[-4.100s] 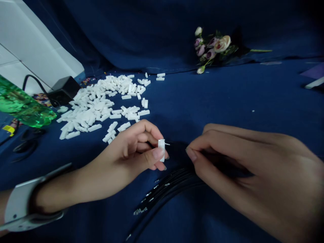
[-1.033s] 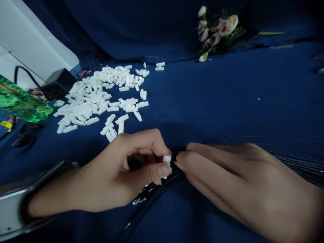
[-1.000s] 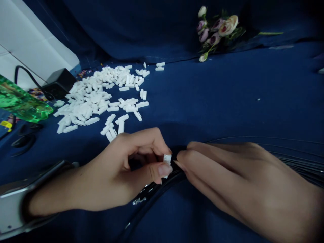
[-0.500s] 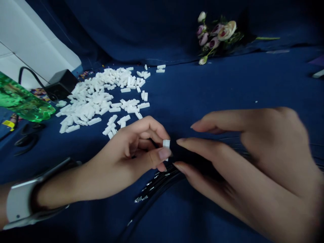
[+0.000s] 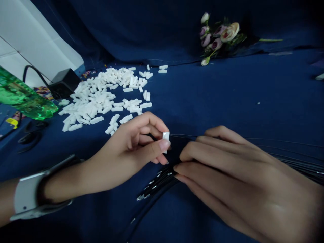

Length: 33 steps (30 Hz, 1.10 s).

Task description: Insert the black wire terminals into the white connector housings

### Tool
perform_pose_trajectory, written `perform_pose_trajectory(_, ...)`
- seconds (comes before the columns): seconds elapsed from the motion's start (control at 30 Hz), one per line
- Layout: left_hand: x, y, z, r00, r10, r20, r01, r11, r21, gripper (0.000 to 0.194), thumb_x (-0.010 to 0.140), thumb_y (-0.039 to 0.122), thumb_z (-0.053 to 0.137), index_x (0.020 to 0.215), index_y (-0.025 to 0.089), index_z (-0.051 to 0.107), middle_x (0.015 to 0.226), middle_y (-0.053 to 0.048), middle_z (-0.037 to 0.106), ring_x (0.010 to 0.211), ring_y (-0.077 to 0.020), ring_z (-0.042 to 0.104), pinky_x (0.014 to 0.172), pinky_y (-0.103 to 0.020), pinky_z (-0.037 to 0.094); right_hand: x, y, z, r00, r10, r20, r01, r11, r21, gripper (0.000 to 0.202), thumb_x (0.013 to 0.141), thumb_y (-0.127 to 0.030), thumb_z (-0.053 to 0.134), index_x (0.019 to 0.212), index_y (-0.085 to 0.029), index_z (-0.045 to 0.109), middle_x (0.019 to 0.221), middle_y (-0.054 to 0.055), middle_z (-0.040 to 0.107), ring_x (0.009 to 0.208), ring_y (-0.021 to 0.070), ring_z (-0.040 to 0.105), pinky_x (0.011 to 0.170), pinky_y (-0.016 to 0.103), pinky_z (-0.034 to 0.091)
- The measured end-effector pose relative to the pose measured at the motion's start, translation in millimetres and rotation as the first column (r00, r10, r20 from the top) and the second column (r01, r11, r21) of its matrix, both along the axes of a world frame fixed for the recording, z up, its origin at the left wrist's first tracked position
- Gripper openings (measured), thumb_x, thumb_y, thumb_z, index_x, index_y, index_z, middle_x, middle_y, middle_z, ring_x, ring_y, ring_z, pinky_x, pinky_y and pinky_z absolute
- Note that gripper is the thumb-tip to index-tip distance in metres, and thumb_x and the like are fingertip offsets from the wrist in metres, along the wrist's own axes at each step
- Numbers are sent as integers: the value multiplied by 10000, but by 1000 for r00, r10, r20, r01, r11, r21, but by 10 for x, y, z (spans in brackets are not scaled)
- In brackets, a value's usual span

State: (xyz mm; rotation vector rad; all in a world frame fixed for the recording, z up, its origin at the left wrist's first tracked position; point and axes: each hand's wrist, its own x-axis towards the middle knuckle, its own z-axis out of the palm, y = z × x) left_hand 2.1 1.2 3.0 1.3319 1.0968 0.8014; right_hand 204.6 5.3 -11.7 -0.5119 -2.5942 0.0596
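A small white connector housing [image 5: 165,136] is pinched between the thumb and fingers of my left hand [image 5: 141,141], its slotted face partly showing. One thin dark wire [image 5: 181,135] runs from beside the housing toward the right. My right hand [image 5: 227,172] is closed, thumb and forefinger pressed together on a black wire at the bundle; the fingers hide most of the grip. Below both hands lies the bundle of black wires [image 5: 157,184] with shiny metal terminals at the ends. More wires emerge past my right wrist.
A heap of white connector housings [image 5: 93,98] lies at the back left. Beside it are a green bottle [image 5: 30,98], a black box [image 5: 64,82] with a cable, and small coloured bits. Artificial flowers [image 5: 222,33] lie at the back on the blue cloth [image 5: 215,91].
My right hand has gone from fingers spread apart to a closed pinch at the black wires, lowering its forefinger. The left hand keeps the housing, shifted slightly upward.
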Motion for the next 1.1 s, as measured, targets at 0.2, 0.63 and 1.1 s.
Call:
perform_pose_trajectory(0.2, -6, 1, 2, 1000, -5, 3, 5, 1000, 14, 76, 853, 161, 607, 899, 181, 550, 721, 80, 591, 592, -18, 658, 566, -46, 517, 25, -17, -5, 999, -5, 44, 7, 999, -40, 171, 755, -3, 528, 803, -127, 635, 793, 38, 520, 717, 143, 429, 640, 321, 327)
perform_pose_trajectory(0.63, -1, -7, 2, 1000, -6, 30, 7, 1000, -21, 87, 853, 180, 616, 905, 182, 547, 745, 64, 598, 595, -27, 654, 578, -66, 522, -22, -40, 17, 993, -119, 9, 120, 989, -85, 209, 835, -8, 429, 894, -160, 559, 870, 18, 570, 755, 136, 506, 732, 306, 375)
perform_pose_trajectory(1.1, 2, -9, 9, 999, -4, -35, 4, 1000, -10, 72, 866, 211, 605, 918, 198, 556, 779, 58, 612, 614, -28, 665, 576, -64, 508, 13, 28, 64, 928, -366, -69, 351, 922, -165, 113, 910, -209, 473, 848, -208, 569, 817, -49, 596, 564, 36, 485, 441, 166, 353)
